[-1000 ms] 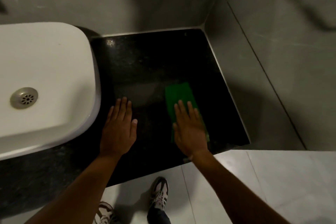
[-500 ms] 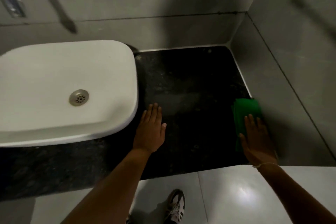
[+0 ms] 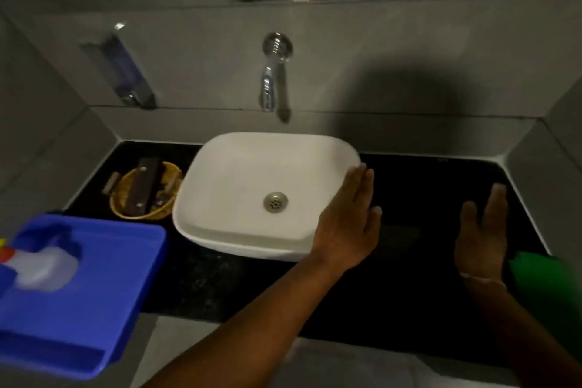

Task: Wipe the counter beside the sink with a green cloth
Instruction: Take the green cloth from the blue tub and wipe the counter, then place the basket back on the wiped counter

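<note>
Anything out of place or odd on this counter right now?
The green cloth lies at the counter's front right corner, apparently over the edge, with the right hand lifted off it. Nothing looks spilled or damaged.

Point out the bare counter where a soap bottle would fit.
Most room: the black counter right of the sink, between the left hand and right hand. The green cloth takes its front right corner. Left of the sink, the wicker basket and blue tray crowd it.
</note>
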